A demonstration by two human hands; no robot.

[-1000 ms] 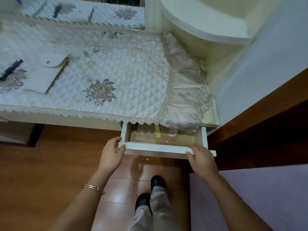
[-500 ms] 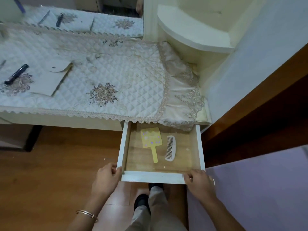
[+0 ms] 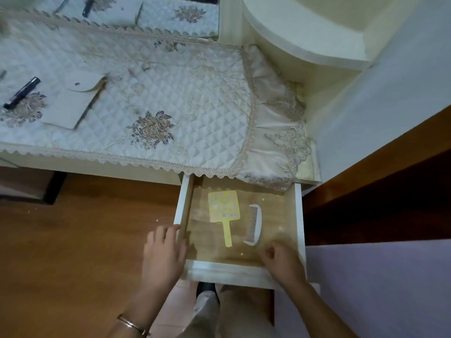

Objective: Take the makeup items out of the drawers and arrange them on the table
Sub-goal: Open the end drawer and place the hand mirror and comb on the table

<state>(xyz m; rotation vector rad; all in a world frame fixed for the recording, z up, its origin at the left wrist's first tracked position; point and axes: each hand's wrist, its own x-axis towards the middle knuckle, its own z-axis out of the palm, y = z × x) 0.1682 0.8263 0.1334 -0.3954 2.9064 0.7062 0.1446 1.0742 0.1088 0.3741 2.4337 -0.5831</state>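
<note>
Drawer (image 3: 181, 203) of a cream dressing table (image 3: 97, 170), pulled out toward the person, seen from above. On its wooden bottom lay a yellow hand mirror (image 3: 223, 206) and, just beside it to the right and apart from it, a white comb (image 3: 253, 225). The hand mirror's long axis ran front to back, with its square head toward the table and its thin handle pointing at the person. The comb lay almost parallel, teeth facing left toward the handle.

The left hand (image 3: 163, 254), bracelet (image 3: 131, 324) at the wrist, rested with relaxed, fairly straight fingers over the drawer's left wall near the front corner and held nothing. The right hand (image 3: 283, 262) was inside the front right corner, near the comb's lower end. Its fingers looked curled, but blur hid how tightly.

A quilted cloth (image 3: 170, 93) with embroidered flowers covered the table, and its lace frill (image 3: 275, 176) hung over the drawer's rear right edge. Far left on the cloth lay a white pouch (image 3: 73, 101) and a black tube (image 3: 22, 92). A curved shelf (image 3: 305, 40) stood behind, above a wooden floor (image 3: 73, 228).
</note>
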